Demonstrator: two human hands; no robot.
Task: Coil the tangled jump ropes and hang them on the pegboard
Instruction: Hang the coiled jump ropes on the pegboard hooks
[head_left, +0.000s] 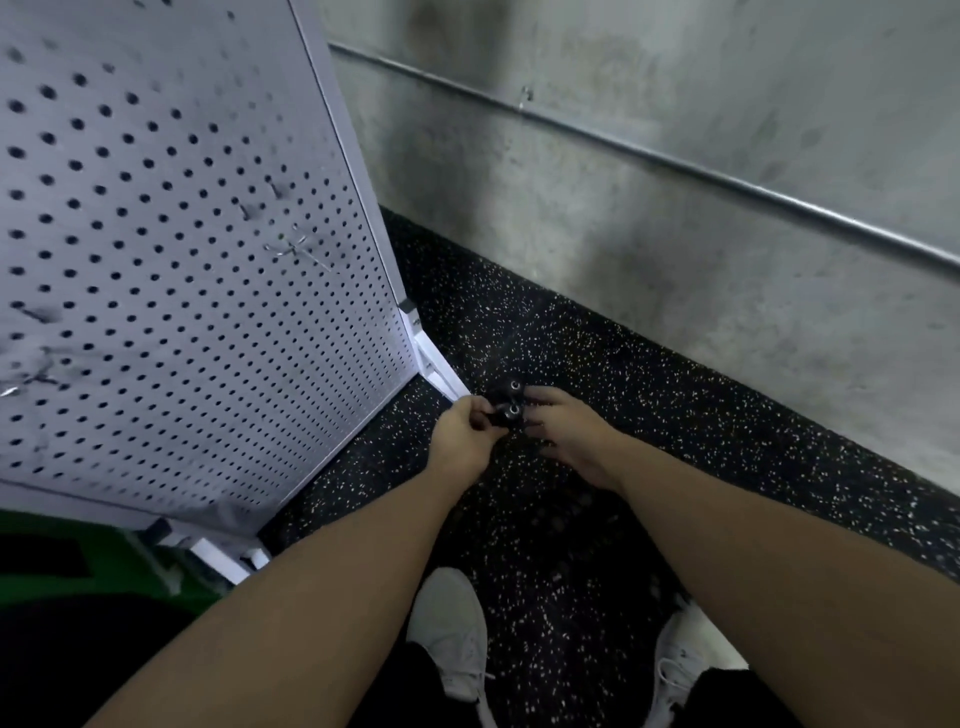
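Both arms reached forward and down toward the floor (649, 405), meeting near the frame's centre, just past 5 o'clock of the pegboard (182, 234). The left hand (462, 441) had its fingers curled and pinched a black handle (506, 413) from the 9 o'clock side. The right hand (569, 431) lay against the handles from 3 o'clock, fingers bent around them; whether it gripped firmly or only steadied them could not be told. Two handle ends with pale round caps showed between the hands, one directly at 12 o'clock of the other and touching it. The rope cord itself could not be made out against the dark speckled floor, so how far any coil had got could not be read. The pegboard stood upright at 10 o'clock of the hands, with several small metal hooks (296, 249) projecting from its face and nothing seen hanging on them. Two white shoes (452, 634) stood at 6 o'clock. Judged from this, the step in hand was gathering the paired handles at floor level, ahead of coiling; hanging was not yet done. The next move would probably call for holding both handles together in one hand, freeing the other to draw the cord into even loops, then lifting the bundle toward 10 o'clock to a hook. Loose cord might snag underfoot
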